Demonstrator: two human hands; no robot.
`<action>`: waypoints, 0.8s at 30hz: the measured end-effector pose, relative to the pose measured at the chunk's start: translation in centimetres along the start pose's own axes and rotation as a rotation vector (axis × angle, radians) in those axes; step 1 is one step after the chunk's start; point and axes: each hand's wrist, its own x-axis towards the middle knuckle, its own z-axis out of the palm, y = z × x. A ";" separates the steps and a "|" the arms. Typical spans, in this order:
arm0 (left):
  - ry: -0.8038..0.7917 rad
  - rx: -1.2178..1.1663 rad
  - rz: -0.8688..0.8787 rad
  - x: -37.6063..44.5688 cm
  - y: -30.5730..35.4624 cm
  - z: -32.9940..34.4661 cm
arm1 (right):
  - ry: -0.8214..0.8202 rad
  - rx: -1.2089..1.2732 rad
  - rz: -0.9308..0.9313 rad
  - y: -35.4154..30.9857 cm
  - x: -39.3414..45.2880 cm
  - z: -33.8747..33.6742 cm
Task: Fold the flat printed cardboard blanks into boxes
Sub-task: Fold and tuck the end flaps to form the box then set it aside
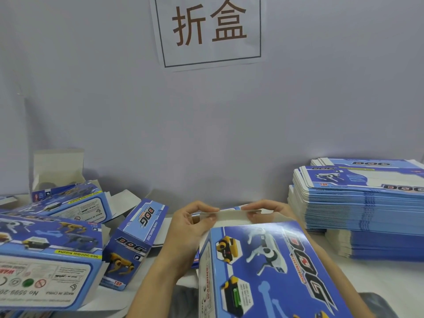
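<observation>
A blue printed box (pixel 270 269) with robot-dog pictures and the word DOG stands partly formed in front of me, its far end pointing away. My left hand (pixel 190 223) pinches the left part of its white end flap (pixel 229 214). My right hand (pixel 268 211) pinches the right part of the same flap from behind. The flap's underside is plain white card. My right forearm is mostly hidden behind the box.
A tall stack of flat blue blanks (pixel 362 203) fills the right side of the table. Several folded boxes (pixel 135 244) lie jumbled on the left, one large box (pixel 46 260) nearest me. A grey wall with a printed paper sign (pixel 208 31) stands close behind.
</observation>
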 end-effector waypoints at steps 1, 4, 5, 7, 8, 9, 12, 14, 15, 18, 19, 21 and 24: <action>0.020 -0.007 0.011 0.1 0.0 0.0 | -0.024 0.037 0.010 0.0 0.1 -0.2; 0.139 -0.068 0.058 0.1 0.4 -0.2 | -0.092 0.198 0.156 -1.3 -0.7 -0.6; 0.194 -0.063 0.087 0.0 0.5 -0.3 | -0.160 0.264 0.210 -1.9 -0.6 -0.5; 0.320 -0.029 0.161 -0.1 0.7 -0.7 | -0.283 0.253 0.263 -3.3 -1.2 -0.5; 0.382 -0.021 0.190 -0.2 0.9 -0.7 | -0.299 0.142 0.260 -4.0 -1.3 -0.3; 0.437 -0.018 0.212 -0.3 1.1 -0.7 | -0.330 0.067 0.256 -4.4 -1.4 -0.2; 0.492 0.003 0.208 -0.5 3.1 -0.1 | -0.288 0.154 0.149 -5.4 -2.5 0.0; 0.320 0.002 0.179 -0.8 5.2 0.2 | -0.164 0.225 -0.021 -5.6 -3.0 -0.2; 0.194 0.010 0.176 -1.1 6.3 0.3 | -0.095 0.236 -0.114 -6.1 -2.6 0.2; -0.035 0.165 0.322 -2.6 9.2 1.2 | 0.008 0.183 -0.371 -7.3 -2.5 0.5; -0.039 0.199 0.412 -3.1 9.9 1.6 | -0.008 0.164 -0.445 -7.6 -2.6 0.6; -0.028 0.198 0.568 -3.7 10.6 1.9 | -0.029 0.114 -0.562 -8.4 -3.1 1.0; -0.049 0.149 0.668 -4.1 10.6 1.9 | 0.031 0.030 -0.642 -9.0 -3.3 2.0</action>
